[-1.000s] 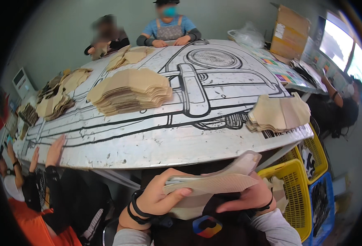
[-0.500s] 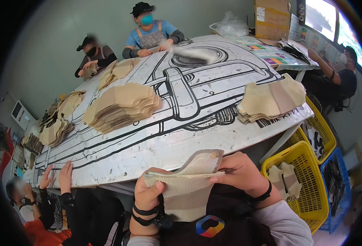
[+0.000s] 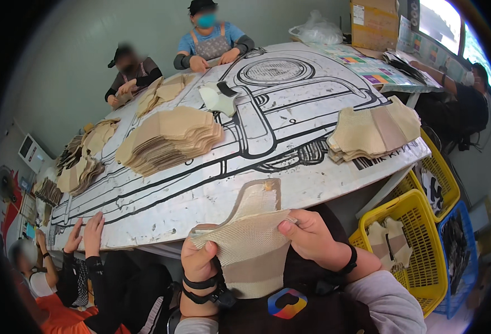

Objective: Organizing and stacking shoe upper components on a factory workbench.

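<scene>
The beige mesh-fabric piece w/ a tan band across it (image 3: 251,245) is held up over the lap, in front of the bench (image 3: 307,195) covered in a white sheet w/ black car line art. Left hand (image 3: 202,259): fingers gripping the piece's left edge, thumb on top. Right hand (image 3: 314,236): fingers pinching its upper right corner, thumb likewise on top. Grip at both sides prob. keeps it spread & facing the wearer.

The tall stack of beige shaped fabric pcs (image 3: 170,139) sits mid-bench, the lower pile of beige-and-tan pcs (image 3: 373,131) near the R corner; prob. piled flat to keep pcs aligned & reachable. Yellow plastic basket w/ slotted sides (image 3: 432,292) stands below the R edge, likely to keep loose pcs off the bench.

Hard to tell: fingertips under the fabric are hidden, so's its underside; can't say how many layers. White-and-black shaped piece (image 3: 219,99) lies too far for detail. Blue plastic basket (image 3: 462,278): dark contents unclear.
</scene>
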`<state>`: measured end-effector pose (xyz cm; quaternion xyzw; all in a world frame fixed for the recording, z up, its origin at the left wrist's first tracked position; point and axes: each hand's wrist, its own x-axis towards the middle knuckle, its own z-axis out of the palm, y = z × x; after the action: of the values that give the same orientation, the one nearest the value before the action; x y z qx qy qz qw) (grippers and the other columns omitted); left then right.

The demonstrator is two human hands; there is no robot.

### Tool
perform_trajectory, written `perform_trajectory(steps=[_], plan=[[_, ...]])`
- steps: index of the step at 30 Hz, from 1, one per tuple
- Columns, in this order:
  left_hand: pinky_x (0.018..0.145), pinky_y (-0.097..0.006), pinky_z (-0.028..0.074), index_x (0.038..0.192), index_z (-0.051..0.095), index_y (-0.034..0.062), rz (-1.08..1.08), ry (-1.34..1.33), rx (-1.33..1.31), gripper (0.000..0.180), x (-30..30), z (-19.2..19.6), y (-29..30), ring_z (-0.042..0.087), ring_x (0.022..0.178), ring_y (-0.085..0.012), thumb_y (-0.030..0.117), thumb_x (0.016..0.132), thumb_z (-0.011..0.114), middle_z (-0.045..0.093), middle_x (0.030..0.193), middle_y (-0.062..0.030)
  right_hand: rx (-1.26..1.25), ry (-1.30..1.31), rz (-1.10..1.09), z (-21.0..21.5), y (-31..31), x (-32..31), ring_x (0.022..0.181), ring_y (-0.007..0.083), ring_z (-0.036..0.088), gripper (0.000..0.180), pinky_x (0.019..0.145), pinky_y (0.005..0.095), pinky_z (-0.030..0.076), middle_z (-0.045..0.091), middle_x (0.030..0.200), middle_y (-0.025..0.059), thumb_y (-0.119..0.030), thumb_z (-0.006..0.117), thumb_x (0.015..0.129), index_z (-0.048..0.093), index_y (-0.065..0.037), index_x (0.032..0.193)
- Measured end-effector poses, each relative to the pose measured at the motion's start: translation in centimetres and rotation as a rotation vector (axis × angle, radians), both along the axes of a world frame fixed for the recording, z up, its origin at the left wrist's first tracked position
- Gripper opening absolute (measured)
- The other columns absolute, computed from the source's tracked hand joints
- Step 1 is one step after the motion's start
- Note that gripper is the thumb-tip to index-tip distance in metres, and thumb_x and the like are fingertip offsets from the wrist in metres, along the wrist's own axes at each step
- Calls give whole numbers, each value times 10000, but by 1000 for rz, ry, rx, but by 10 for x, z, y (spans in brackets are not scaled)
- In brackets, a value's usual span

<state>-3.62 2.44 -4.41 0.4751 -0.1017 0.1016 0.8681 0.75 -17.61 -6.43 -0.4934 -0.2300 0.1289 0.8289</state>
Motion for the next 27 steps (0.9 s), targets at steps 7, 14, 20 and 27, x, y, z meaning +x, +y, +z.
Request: perform_trajectory(steps=[7, 14, 20, 27], plan=[[835, -311, 439, 1022, 540, -58, -26, -13, 259, 331, -18, 17, 0, 587, 910, -220, 178, 805, 625, 615, 994, -179, -573, -532, -63, 53, -35, 6, 804, 141, 605, 238, 712, 263, 468, 635, 872, 91, -74, 697, 734, 609, 17, 936], [917, -338, 407, 1087, 528, -85, -264, -98, 376, 351, -20, 31, -10, 560, 1032, -270, 183, 862, 546, 578, 1083, -231, -525, -578, 127, 83, -36, 5, 758, 167, 640, 297, 670, 257, 493, 669, 821, 99, -60, 750, 657, 655, 18, 928], [915, -310, 396, 1151, 508, -79, -295, -131, 464, 495, -17, 27, -9, 551, 1046, -229, 341, 889, 497, 569, 1131, -193, -407, -446, 28, 53, -39, 4, 729, 207, 625, 216, 662, 268, 474, 662, 855, 73, -90, 687, 734, 653, -45, 942], [858, -283, 410, 1333, 315, -3, -381, -174, 765, 702, -2, 20, 5, 583, 974, -253, 376, 816, 602, 581, 1094, -199, -233, -566, -279, 36, -48, -1, 730, 182, 625, 66, 659, 269, 481, 661, 871, 117, -36, 623, 760, 623, -1, 815]])
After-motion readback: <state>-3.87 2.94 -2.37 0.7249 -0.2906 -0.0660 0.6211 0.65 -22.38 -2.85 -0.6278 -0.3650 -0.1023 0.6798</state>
